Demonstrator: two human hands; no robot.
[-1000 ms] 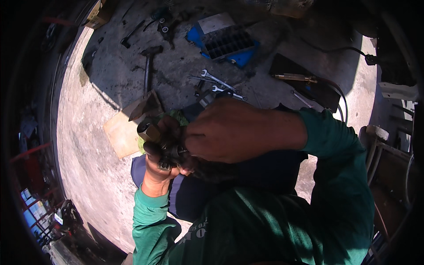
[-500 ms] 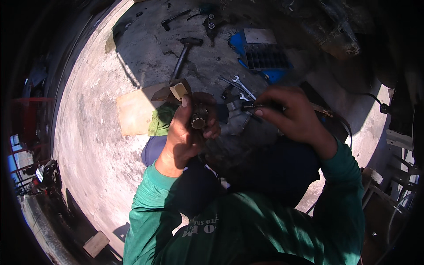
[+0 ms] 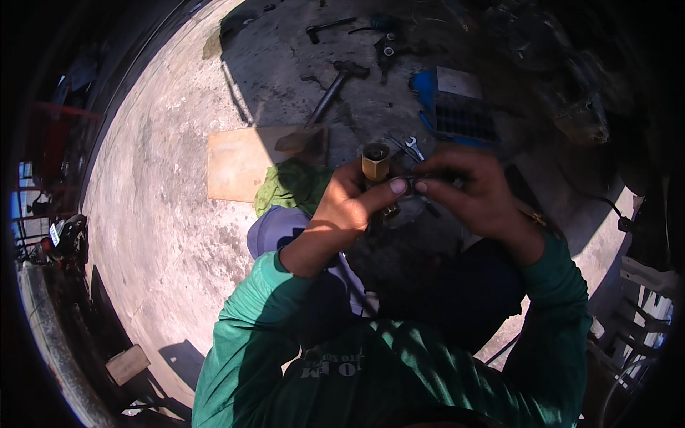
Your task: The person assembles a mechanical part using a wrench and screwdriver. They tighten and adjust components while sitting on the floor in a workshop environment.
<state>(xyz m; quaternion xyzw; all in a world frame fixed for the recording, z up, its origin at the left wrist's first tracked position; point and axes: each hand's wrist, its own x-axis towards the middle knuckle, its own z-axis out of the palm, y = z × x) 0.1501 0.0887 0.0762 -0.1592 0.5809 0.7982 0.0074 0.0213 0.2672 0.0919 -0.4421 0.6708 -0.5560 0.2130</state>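
Raised over my lap, my left hand is closed round a brass hex fitting, its open round mouth facing up. My right hand pinches a small dark slim tip, mostly hidden by the fingers, against the fitting's right side. Both thumbs meet there, almost touching. Whether the tip goes into the fitting I cannot tell. A brass hose end shows beside my right wrist. Just beyond my hands, open-end wrenches lie on the floor.
A green cloth lies by my left knee, next to a tan board. Farther off are a hammer, a blue organizer case and a dark handled tool. A wooden block sits at lower left.
My hands have come together; before, they were apart. The fitting has turned its open mouth upward, and my right hand's slim tip now meets its side. The view has shifted slightly.
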